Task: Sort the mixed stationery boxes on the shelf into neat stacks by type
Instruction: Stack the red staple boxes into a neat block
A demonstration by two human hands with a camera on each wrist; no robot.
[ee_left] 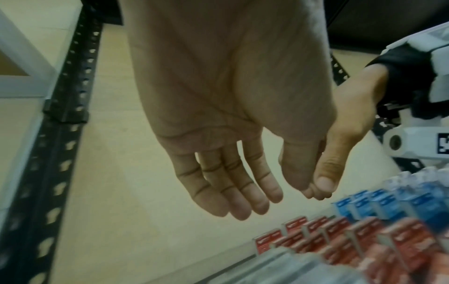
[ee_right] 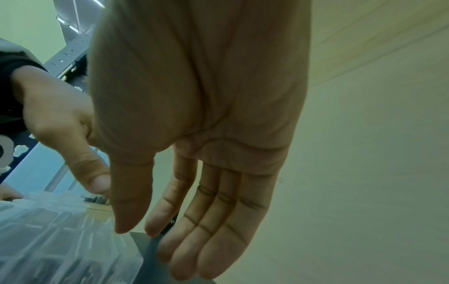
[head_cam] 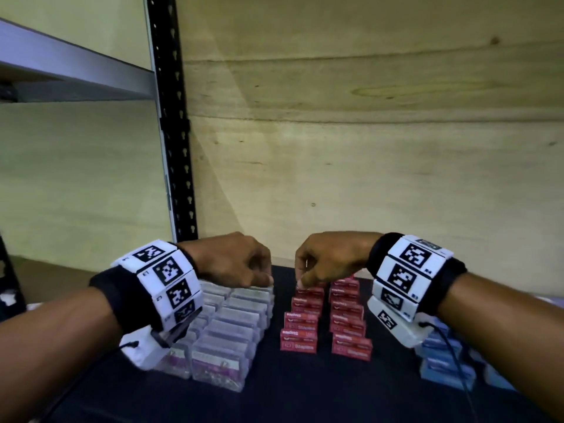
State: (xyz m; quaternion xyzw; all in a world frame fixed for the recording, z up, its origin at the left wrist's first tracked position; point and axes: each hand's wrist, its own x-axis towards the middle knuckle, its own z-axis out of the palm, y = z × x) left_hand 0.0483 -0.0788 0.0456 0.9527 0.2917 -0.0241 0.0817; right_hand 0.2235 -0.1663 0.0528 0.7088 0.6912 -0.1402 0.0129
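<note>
Your head view shows both hands from the back, knuckles up, at the far end of the rows on the dark shelf (head_cam: 299,386). Your left hand (head_cam: 235,261) sits over the far clear boxes (head_cam: 232,328), and your right hand (head_cam: 323,259) reaches down to the far end of the red boxes (head_cam: 326,322), fingertips at the top of the left red row. From there the fingers look curled, and you cannot tell whether they grip anything.

The wrist views show the palms instead. In the left wrist view your left hand (ee_left: 230,107) has its fingers (ee_left: 245,194) straight and relaxed, holding nothing, with the red boxes (ee_left: 359,242) and the blue boxes (ee_left: 379,203) below and to the right. In the right wrist view your right hand (ee_right: 201,115) is likewise spread, fingers (ee_right: 218,230) extended; whether its tips touch a box there is hidden.

The boxes lie sorted by type: clear plastic cases with purple labels in rows on the left, red cartons marked "Staples" in two rows in the middle, blue boxes (head_cam: 442,358) on the right.

The blue boxes are partly covered by your right wristband (head_cam: 406,282) and cut off at the frame edge. The clear boxes (ee_right: 60,236) are blurred in the right wrist view, and your left wristband (head_cam: 164,285) hides part of them in the head view.
</note>
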